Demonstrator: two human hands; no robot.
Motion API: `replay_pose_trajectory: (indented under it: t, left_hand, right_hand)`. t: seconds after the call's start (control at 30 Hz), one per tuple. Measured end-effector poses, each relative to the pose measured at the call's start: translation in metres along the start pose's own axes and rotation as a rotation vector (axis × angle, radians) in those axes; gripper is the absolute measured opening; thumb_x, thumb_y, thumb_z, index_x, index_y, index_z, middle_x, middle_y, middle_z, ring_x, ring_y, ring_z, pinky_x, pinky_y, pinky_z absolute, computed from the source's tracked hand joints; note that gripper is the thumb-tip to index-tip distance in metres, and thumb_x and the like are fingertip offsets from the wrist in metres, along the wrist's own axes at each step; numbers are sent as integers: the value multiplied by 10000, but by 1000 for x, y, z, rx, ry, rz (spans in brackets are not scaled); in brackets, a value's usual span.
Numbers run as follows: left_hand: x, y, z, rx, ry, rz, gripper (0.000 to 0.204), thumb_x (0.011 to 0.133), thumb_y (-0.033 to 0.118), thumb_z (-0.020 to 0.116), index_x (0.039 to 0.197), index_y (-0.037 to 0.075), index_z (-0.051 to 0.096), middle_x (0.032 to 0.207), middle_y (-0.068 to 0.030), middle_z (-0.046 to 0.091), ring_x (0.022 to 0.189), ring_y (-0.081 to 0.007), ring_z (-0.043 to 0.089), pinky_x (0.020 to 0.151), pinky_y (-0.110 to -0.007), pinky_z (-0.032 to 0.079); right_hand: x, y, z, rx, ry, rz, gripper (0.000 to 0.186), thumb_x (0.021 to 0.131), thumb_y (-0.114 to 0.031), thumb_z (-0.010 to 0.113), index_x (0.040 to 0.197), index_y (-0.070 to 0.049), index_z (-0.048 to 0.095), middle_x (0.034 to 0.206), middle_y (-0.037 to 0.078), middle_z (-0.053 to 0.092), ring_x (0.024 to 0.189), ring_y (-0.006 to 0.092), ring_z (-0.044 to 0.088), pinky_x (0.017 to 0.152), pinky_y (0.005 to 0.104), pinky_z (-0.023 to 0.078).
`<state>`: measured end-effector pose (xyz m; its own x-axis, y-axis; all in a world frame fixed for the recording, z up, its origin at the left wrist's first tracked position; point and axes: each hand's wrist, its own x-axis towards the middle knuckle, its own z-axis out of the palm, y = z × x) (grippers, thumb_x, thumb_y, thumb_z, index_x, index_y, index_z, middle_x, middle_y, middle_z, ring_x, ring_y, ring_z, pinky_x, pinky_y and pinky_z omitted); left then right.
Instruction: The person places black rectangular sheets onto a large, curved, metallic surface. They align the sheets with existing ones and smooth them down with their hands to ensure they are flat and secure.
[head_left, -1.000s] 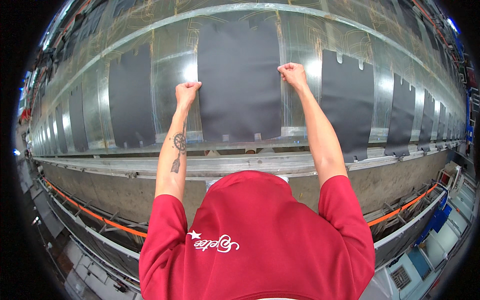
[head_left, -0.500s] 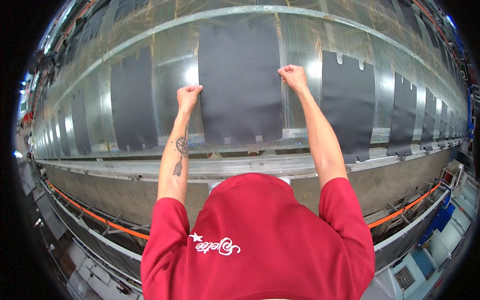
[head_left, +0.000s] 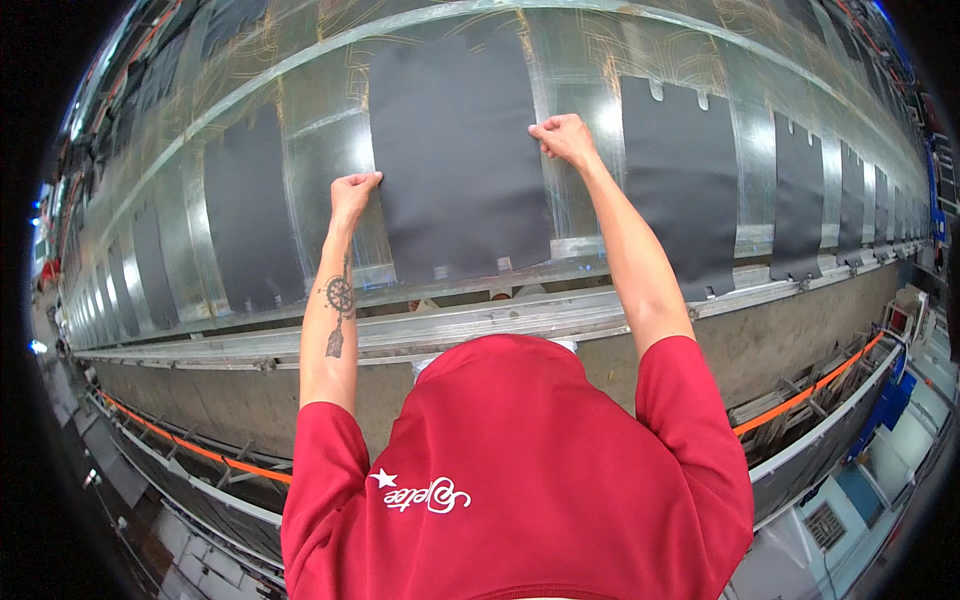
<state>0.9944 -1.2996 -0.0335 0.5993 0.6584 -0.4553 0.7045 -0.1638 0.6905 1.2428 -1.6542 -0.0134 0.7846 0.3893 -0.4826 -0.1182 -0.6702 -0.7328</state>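
Observation:
A dark grey sheet (head_left: 455, 160) with notched ends lies flat on a long, glossy, see-through work surface (head_left: 330, 150) marked with pale orange lines. My left hand (head_left: 352, 194) pinches the left edge of the sheet, a little below its middle. My right hand (head_left: 560, 138) is closed on the right edge, somewhat higher up. Both forearms reach in from the lower part of the view, the left one tattooed.
Several more dark sheets lie in a row to the left (head_left: 250, 210) and right (head_left: 678, 185). A metal rail (head_left: 470, 320) runs along the near edge, above a concrete strip (head_left: 770, 310). An orange bar (head_left: 805, 390) and blue and white equipment (head_left: 890, 390) are at the lower right.
The view has turned slightly, so the sheets and both hands sit further left in the picture. Both hands keep their grip on the same sheet's edges.

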Motion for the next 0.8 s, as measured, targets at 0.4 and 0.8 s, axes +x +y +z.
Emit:
replay_pose_trajectory:
  t: [0.4, 0.8]
  left_hand:
    - [-49, -21, -5, 94, -88, 64, 290, 830, 278, 807, 852, -6, 755, 734, -1, 681, 661, -69, 553, 627, -262, 460]
    - [-101, -40, -5, 16, -116, -77, 285, 848, 253, 796, 898, -26, 767, 760, 11, 673, 689, -63, 539, 642, -247, 440]
  right_hand:
    - [-104, 49, 37, -30, 192, -85, 314, 865, -355, 719, 957, -55, 743, 713, 86, 716, 617, 226, 681, 609, 375, 542]
    - [-142, 49, 61, -97, 343, 83, 309, 862, -383, 693, 908, -87, 764, 792, 138, 727, 778, 349, 712, 711, 442, 559]
